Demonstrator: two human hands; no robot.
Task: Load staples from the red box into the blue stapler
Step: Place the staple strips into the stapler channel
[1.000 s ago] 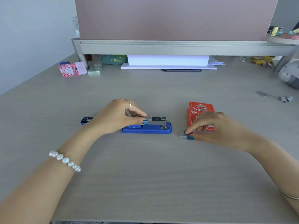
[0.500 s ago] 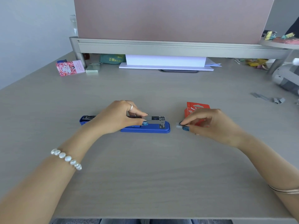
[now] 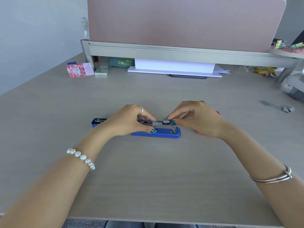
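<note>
Now right hand (image 3: pixel 195 119) with staples (image 3: pixel 165 119) over blue stapler (image 3: pixel 158 133) (box mostly hidden)

The light is bright, soft and even, like daylight. Shadows under the left hand (image 3: pixel 125 120) and right hand (image 3: pixel 199 119) are faint. No strong glare on the desk (image 3: pixel 148 170). The edges bend from wide-angle lens, and fingertips look slightly blurred.

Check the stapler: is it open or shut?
Open. The stapler lies flat with its blue top swung back and the metal channel exposed between both hands.
</note>
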